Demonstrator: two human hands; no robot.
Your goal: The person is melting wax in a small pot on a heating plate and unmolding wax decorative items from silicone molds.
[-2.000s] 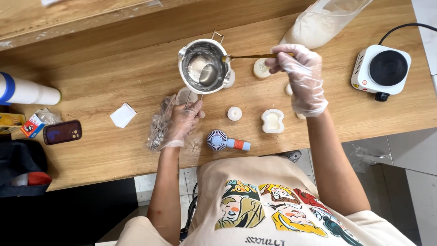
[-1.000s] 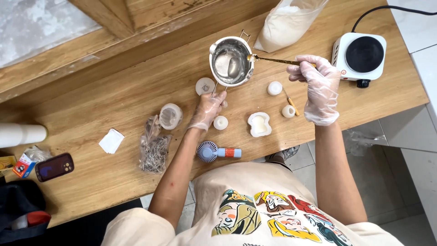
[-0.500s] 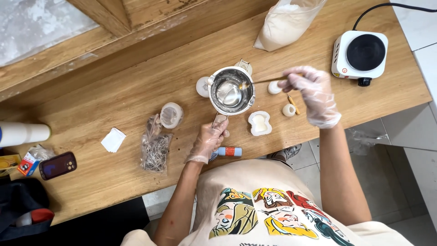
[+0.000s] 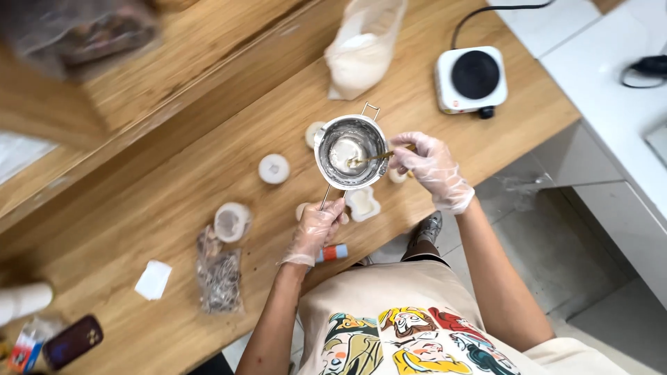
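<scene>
Head | L hand [image 4: 316, 232] grips steel pot [image 4: 351, 153] handle | R hand [image 4: 431, 167] pinches brass spoon [image 4: 368, 159] (thin)

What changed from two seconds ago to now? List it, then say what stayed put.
The metal pot, held by its handle in the left hand, was drawn from farther up the table toward the person, now over the white moulds. The right hand came in closer, and its gold spoon now dips inside the pot rather than resting at the rim. Both grips unchanged; hot plate, powder bag and wick bag stayed put.
</scene>
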